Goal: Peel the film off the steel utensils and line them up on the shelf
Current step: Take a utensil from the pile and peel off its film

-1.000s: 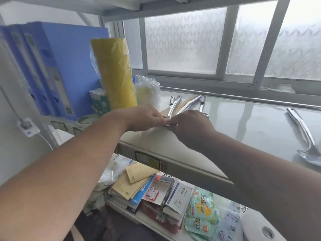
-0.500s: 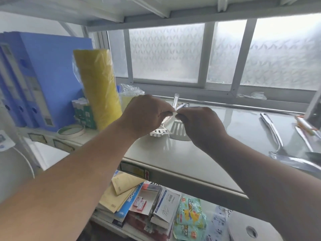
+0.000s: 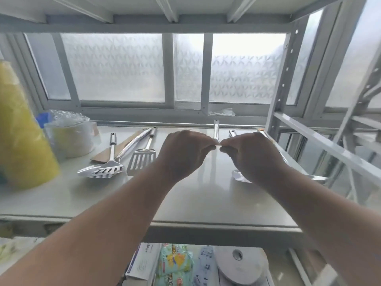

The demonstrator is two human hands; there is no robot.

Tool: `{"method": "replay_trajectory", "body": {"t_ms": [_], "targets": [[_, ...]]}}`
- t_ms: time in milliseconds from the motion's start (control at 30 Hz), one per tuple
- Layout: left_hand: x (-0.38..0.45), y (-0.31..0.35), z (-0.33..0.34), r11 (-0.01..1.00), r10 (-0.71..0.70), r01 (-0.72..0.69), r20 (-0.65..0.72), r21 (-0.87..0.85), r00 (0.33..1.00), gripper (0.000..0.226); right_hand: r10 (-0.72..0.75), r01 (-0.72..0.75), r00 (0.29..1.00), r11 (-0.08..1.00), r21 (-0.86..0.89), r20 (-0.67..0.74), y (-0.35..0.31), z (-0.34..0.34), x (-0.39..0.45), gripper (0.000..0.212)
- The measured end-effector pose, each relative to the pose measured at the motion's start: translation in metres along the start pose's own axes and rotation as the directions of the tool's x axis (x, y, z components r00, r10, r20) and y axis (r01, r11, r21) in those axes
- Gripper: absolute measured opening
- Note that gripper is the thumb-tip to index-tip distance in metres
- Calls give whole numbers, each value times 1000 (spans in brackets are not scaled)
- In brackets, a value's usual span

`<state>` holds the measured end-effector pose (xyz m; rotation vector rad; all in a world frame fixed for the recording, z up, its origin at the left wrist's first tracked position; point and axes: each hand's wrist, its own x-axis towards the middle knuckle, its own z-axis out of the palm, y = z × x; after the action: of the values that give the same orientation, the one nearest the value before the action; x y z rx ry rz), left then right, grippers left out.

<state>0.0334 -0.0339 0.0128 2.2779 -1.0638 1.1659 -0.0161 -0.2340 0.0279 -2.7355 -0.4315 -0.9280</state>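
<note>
Both hands were raised over the middle of the pale shelf [image 3: 206, 199], fingertips pinched together and meeting at one small point. The left hand [image 3: 181, 153] and the right hand [image 3: 253, 155] were each closed on the neck of a steel utensil [image 3: 215, 130] whose handle rose upright behind the knuckles, its hanging hole at the top; whether the pinch held film or bare metal could not be made out. The utensil's lower end was hidden behind the hands. To the left, three more steel pieces lay on the shelf with handles pointing toward the frosted window [image 3: 115, 67]: a slotted spoon [image 3: 107, 169], a slotted turner [image 3: 141, 159] just beside it, and a long plain handle [image 3: 136, 144] crossing between them over a flat brown card [image 3: 115, 150]. To the right, another steel handle [image 3: 232, 133] showed just past the right hand, and a shiny bowl end [image 3: 240, 176] peeked out beneath the right wrist. At the far left stood a yellow wrapped roll [image 3: 22, 137] and a plastic-wrapped white container [image 3: 70, 137]. Packets and a white tape roll [image 3: 240, 265] sat on the lower shelf.
</note>
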Motion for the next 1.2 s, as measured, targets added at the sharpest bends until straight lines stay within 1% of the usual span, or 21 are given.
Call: {"method": "replay_trajectory", "body": {"t_ms": [100,233,300,367,433,500,533,600,700,833,933,1100,1200], "targets": [[-5,13,16,998,32,-31,34,-48,999,18,57,-57,998,998,-8,18,17,-9,-19,12],[-9,15,23,993,116,-116,78,-9,990,15,109,-112,993,991,70,48,30,-10,-33,12],[-11,13,23,993,121,-121,96,-3,988,18,117,-122,991,988,100,58,32,-9,-35,11],[-15,11,24,996,78,-72,134,-49,988,21,132,-142,987,983,117,90,33,-10,-38,18],[-20,8,26,984,-4,42,214,-174,977,20,149,-169,979,976,141,140,34,-11,-41,30],[-23,3,27,916,-85,200,319,-348,944,17,142,-168,976,973,158,166,35,-11,-44,40],[-23,1,27,880,-106,256,360,-400,927,17,133,-161,976,974,161,173,35,-11,-45,43],[-25,1,25,843,-117,310,415,-438,902,18,120,-149,977,975,165,174,36,-9,-47,48],[-26,3,23,840,-95,326,474,-434,876,21,125,-152,978,976,159,169,39,-6,-51,49],[-26,3,22,818,-110,375,520,-437,847,24,123,-147,980,977,155,157,39,-2,-57,48],[-26,5,23,812,-104,376,523,-447,846,23,113,-139,980,978,157,165,40,-1,-58,51],[-25,6,24,815,-108,380,529,-438,842,23,161,-189,975,963,194,153,42,3,-60,38],[-25,6,25,812,-111,381,524,-443,845,21,172,-197,977,955,220,130,42,4,-62,37]]}}
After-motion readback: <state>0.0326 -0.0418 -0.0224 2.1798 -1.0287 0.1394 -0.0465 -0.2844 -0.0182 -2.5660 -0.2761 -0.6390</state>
